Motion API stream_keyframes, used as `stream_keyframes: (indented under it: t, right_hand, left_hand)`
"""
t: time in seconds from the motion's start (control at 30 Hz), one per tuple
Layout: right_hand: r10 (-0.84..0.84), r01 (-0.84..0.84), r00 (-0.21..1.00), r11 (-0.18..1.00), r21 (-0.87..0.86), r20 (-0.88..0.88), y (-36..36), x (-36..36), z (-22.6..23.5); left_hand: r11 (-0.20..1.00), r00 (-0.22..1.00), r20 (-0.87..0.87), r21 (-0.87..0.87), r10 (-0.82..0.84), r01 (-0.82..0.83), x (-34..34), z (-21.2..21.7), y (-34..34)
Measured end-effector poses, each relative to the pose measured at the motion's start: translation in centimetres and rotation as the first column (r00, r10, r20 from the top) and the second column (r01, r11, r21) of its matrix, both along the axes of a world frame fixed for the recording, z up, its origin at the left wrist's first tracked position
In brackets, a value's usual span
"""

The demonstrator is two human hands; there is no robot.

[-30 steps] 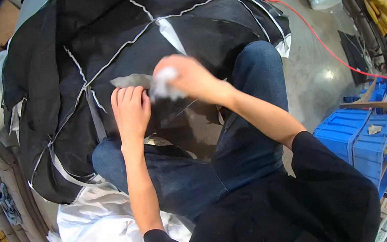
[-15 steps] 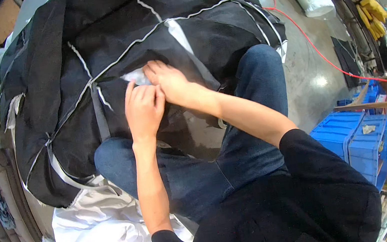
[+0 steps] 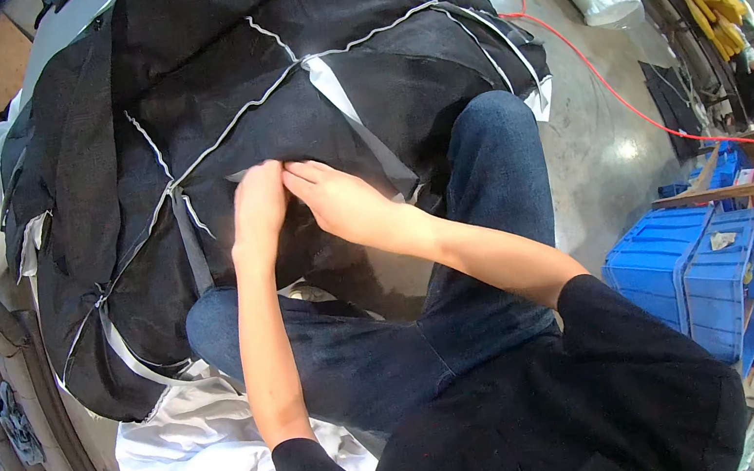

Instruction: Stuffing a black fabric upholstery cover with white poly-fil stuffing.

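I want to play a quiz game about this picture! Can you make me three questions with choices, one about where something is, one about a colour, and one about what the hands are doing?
1. Where are the blue crates?
A. on the person's right
B. on the person's left
C. on top of the black cover

2. What colour is the cable on the floor?
A. green
B. red
C. white

3. How do the left hand and right hand lie?
A. lifted in the air
B. holding a crate
C. pressed on the black cover, side by side

Answers: 1 A, the crates stand by the right edge. 2 B, a thin red line runs over the grey floor. 3 C, both palms lie flat on the dark fabric by its pale seam.
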State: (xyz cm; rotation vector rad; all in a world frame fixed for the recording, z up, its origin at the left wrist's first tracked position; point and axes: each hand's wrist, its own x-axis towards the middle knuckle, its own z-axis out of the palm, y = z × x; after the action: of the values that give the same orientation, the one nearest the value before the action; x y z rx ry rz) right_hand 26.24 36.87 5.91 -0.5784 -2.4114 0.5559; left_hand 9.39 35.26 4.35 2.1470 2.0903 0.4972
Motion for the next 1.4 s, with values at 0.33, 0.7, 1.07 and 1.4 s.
stream_keyframes:
  t: [0.33, 0.7, 1.07, 1.4]
  right_hand:
    - [0.225, -0.248, 0.959, 0.960, 0.129, 0.174, 4.7, -5.3, -2.0]
    - [-0.278, -0.176, 0.714, 0.817, 0.549, 0.642, 0.7, -4.3, 0.6]
    - [-0.290, -0.001, 0.797, 0.876, 0.482, 0.529, 1.3, -1.6, -2.3]
    - [-0.289, 0.363, 0.900, 0.912, -0.193, 0.325, 0.6, -4.7, -3.0]
  left_hand:
    - [0.938, 0.985, 0.082, 0.303, 0.153, -0.170, 0.3, 1.8, -2.4]
    - [0.977, 0.918, -0.338, 0.029, 0.206, -0.209, 0.4, -1.1, -1.6]
    - [0.944, 0.886, -0.334, 0.040, 0.321, -0.327, 1.8, -1.0, -2.2]
    - [0.940, 0.997, -0.072, 0.342, 0.011, 0.014, 1.4, 0.8, -1.8]
